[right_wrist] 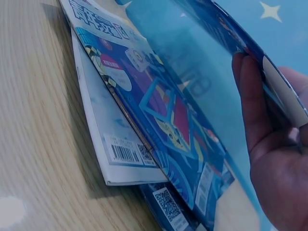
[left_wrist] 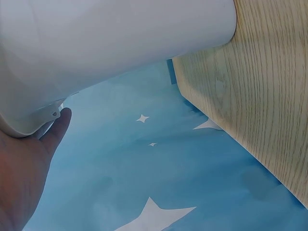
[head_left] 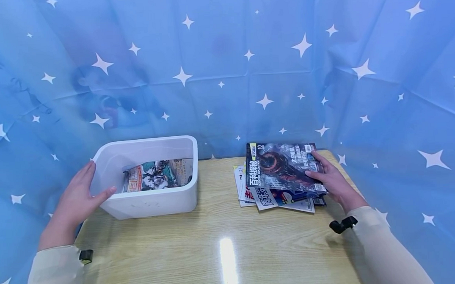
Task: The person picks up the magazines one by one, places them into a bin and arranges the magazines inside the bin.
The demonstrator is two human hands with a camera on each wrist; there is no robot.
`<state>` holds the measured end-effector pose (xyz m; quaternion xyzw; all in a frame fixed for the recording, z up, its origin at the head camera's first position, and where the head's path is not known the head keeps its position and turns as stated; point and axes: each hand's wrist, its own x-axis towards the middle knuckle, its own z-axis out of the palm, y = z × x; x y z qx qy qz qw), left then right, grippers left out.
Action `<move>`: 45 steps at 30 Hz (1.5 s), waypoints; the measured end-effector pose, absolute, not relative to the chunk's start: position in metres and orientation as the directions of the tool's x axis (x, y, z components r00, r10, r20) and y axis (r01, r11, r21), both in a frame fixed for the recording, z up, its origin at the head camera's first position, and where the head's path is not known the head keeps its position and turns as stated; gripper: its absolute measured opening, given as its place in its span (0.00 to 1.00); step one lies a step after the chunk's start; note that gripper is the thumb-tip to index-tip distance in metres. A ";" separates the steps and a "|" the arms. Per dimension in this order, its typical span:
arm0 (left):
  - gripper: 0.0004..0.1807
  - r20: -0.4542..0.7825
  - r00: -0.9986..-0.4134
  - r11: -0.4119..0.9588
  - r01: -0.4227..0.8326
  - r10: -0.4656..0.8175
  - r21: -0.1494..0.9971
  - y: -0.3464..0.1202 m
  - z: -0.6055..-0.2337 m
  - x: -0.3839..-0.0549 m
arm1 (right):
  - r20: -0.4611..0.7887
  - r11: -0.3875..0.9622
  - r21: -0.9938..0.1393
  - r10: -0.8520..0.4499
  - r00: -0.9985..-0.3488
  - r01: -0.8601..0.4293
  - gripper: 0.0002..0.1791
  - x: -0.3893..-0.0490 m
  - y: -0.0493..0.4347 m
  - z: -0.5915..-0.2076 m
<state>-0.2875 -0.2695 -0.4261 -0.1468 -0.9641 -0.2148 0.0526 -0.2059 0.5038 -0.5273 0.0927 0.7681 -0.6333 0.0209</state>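
Note:
At the left, my left hand (head_left: 74, 203) holds the corner of a white plastic bin (head_left: 154, 206), thumb at the front rim. Seen from the left wrist, a finger of that hand (left_wrist: 24, 173) reaches under the lip of the bin (left_wrist: 120, 38). Inside the bin lies a magazine (head_left: 158, 176) with a tiger-like figure on its cover. My right hand (head_left: 334, 182) pinches the right edge of a dark magazine (head_left: 278, 167), thumb on its cover. The right wrist view shows this magazine (right_wrist: 284, 91) tilted up from a blue-covered magazine (right_wrist: 159, 110) below it.
Several more magazines (head_left: 266, 201) lie in a loose, fanned stack under the dark one. The wooden table (head_left: 171, 254) carries everything, with its right edge beside my right forearm. A blue star-patterned curtain (head_left: 225, 95) hangs right behind the table.

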 end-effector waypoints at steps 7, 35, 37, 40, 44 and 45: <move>0.63 0.158 -0.954 0.868 0.297 0.254 0.397 -0.268 -0.426 -0.287 | -0.169 0.124 -0.975 0.121 -0.978 0.183 0.51 -0.208 0.499 -0.522; 0.63 0.150 -0.956 0.871 0.293 0.253 0.395 -0.268 -0.424 -0.286 | -0.150 0.102 -0.982 0.109 -0.983 0.162 0.50 -0.214 0.485 -0.502; 0.63 0.148 -0.956 0.872 0.290 0.252 0.394 -0.268 -0.424 -0.286 | -0.147 0.115 -0.981 0.109 -0.983 0.159 0.50 -0.214 0.484 -0.501; 0.63 0.145 -0.958 0.874 0.286 0.249 0.393 -0.268 -0.424 -0.286 | -0.141 0.127 -0.980 0.108 -0.984 0.154 0.51 -0.214 0.482 -0.499; 0.63 0.145 -0.958 0.874 0.286 0.249 0.393 -0.268 -0.425 -0.287 | -0.135 0.122 -0.981 0.106 -0.985 0.147 0.50 -0.215 0.480 -0.497; 0.63 0.145 -0.958 0.874 0.286 0.248 0.394 -0.268 -0.425 -0.287 | -0.133 0.122 -0.982 0.107 -0.985 0.146 0.50 -0.215 0.479 -0.496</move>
